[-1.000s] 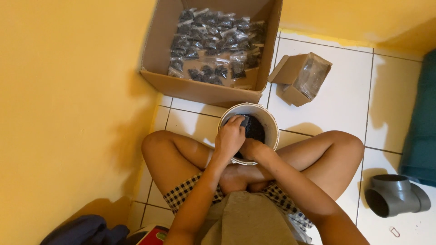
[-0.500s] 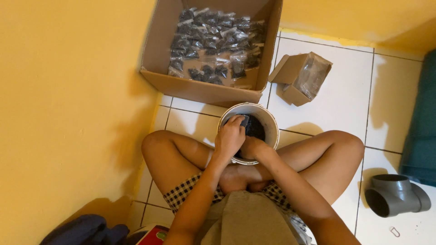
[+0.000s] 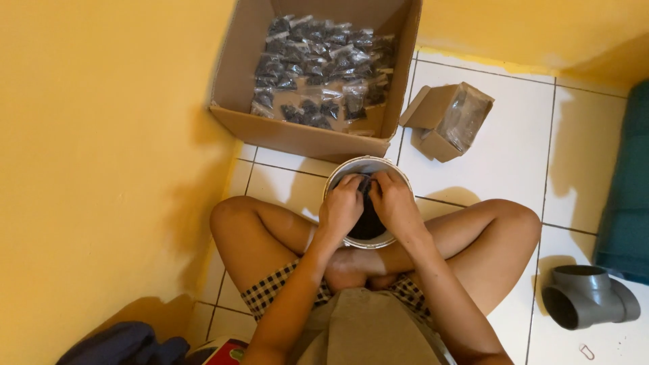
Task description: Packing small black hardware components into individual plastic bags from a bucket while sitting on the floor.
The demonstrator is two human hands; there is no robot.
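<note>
We looked down at our own crossed bare legs on the floor, and right at the centre of view sat the round white plastic bucket [image 3: 358, 169] with dark contents, tucked against our shins. Both hands were over its mouth: the left hand [image 3: 343, 206] and the right hand [image 3: 394, 203] met at about 12 o'clock of the rim, fingertips pinched together on a small dark item [image 3: 366, 184] between them. What exactly they gripped was too small to tell; it read as a little clear bag of dark bits. Both hands were closed, fingers curled in.

In our judgement, doing this well meant keeping the pinch low over the bucket, so anything that slipped fell back inside, and keeping the bucket braced by the legs.

At 12 o'clock stood the large open brown cardboard box [image 3: 297, 132], lined with many small clear packets of dark pieces [image 3: 318, 74]. At 1 o'clock lay a smaller open cardboard carton [image 3: 433, 125] with clear plastic in it. At 4 o'clock a grey plastic pipe tee fitting [image 3: 585, 297] rested on the floor, a teal cloth edge [image 3: 625, 203] at 3 o'clock. The surface was white glazed floor tiles [image 3: 507, 155] with dark grout; a yellow painted wall [image 3: 101, 169] filled 9 o'clock, and a dark blue bundle of fabric [image 3: 125, 345] lay at 7 o'clock
</note>
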